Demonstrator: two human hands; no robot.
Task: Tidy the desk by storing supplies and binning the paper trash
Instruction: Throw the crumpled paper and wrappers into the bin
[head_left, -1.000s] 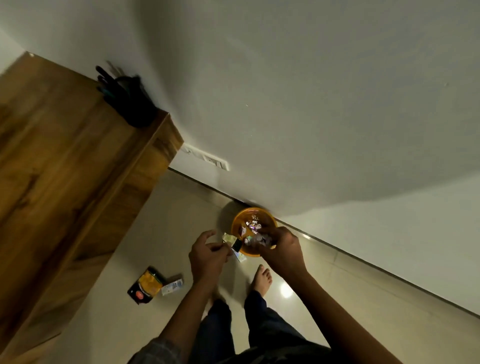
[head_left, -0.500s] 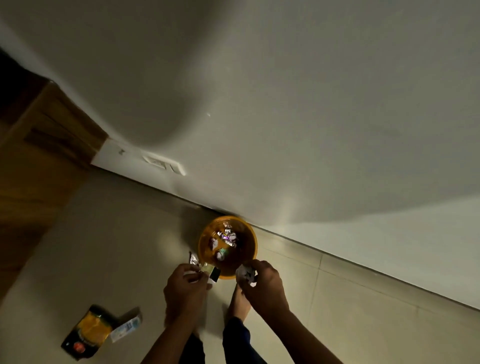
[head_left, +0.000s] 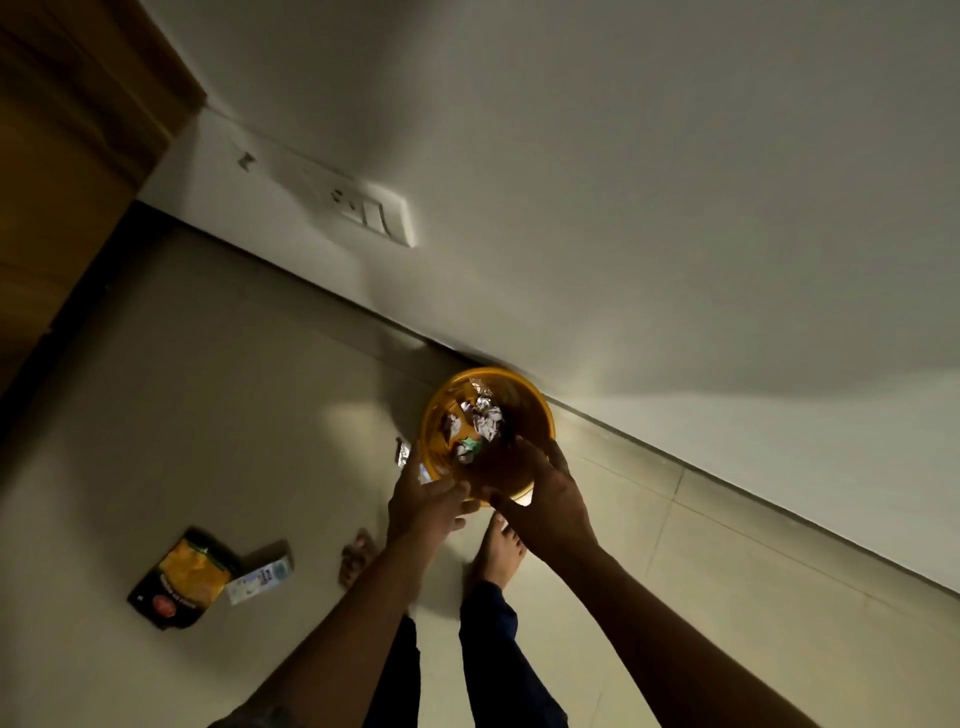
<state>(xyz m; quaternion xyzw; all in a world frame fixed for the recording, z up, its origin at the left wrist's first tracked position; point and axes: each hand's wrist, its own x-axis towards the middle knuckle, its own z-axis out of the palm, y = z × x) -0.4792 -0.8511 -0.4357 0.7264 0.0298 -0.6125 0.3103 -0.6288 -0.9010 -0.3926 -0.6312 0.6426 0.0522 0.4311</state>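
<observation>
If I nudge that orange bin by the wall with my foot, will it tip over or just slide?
The orange bin would probably slide: the floor tiles look smooth and glossy. It is likely light, holding only crumpled wrappers, so a high push might tip it. The wall behind should stop it.

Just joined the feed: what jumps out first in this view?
The orange bin on the floor against the wall, crumpled wrappers inside. Both hands, left hand and right hand, hover open over its near rim. A yellow-black pouch and a small carton lie on the floor at left.
</observation>
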